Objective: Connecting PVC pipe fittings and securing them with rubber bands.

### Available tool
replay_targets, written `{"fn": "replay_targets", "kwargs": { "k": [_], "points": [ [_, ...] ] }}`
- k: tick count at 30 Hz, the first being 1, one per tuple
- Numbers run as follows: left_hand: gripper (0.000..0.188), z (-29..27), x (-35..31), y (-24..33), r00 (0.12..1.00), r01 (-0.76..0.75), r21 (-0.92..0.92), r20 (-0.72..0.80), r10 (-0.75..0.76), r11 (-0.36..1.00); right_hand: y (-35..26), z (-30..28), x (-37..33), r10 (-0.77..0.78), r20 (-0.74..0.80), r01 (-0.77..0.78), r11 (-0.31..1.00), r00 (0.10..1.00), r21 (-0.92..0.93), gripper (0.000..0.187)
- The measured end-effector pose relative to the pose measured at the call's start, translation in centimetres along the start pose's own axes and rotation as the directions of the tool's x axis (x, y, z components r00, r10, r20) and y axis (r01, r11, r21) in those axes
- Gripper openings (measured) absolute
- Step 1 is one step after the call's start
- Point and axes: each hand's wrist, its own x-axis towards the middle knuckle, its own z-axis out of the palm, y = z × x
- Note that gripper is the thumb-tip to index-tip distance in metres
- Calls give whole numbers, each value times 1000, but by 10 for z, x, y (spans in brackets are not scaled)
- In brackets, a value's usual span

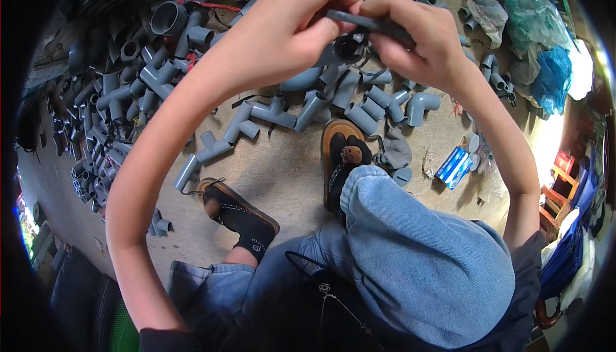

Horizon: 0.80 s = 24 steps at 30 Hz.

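Note:
Both my hands are raised together at the top middle, over a heap of grey pipe fittings. My right hand [420,41] is closed on a flat dark grey strip [375,26] that slants between the two hands. The fingers of my left hand [298,28] are pinched at the strip's other end. Just below the strip, the round dark mouth of a pipe fitting [350,48] shows; whether a hand holds it I cannot tell. Beneath my hands, a row of grey tee fittings [273,115] runs down to the left, with thin black cord ends poking out.
Loose pipe fittings [115,95] cover the concrete floor at the left and back. My sandalled feet [240,208] stand below the row. A blue and white packet [454,167] lies at the right, with plastic bags [539,22] behind it. A wooden stool [557,201] stands at the far right.

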Motion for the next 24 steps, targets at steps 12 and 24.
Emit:
{"fn": "replay_targets", "kwargs": {
  "k": [12,24],
  "points": [
    [15,35,8,4,851,-16,-244,-512,-115,970,7,18,-1,128,-265,-145,988,956,-44,19],
    [18,-42,14,44,947,-41,261,317,-46,964,6,-6,10,-282,251,303,952,926,-50,40]
  ]
}}
